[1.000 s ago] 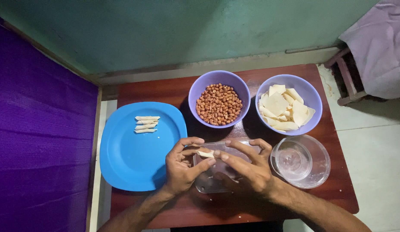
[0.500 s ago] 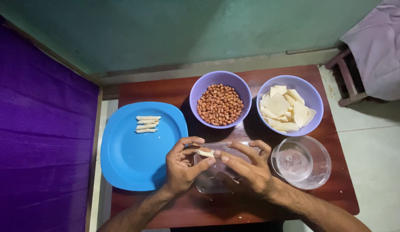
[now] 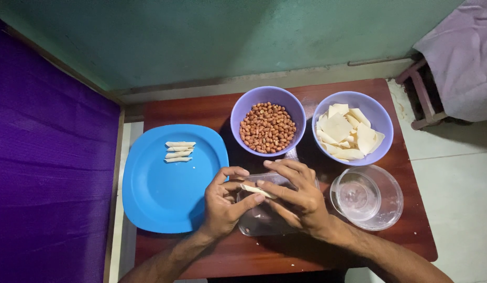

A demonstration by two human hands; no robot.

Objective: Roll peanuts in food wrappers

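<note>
Both hands, left [image 3: 222, 202] and right [image 3: 296, 196], pinch a pale dough roll [image 3: 256, 189] mid-rolling, just right of the blue plate [image 3: 165, 202] bearing four finished rolls [image 3: 179, 151]; sealing seemingly needs firm fingertip pressure.

Both hands largely hide the clear container [image 3: 264, 220], perhaps plastic.
</note>
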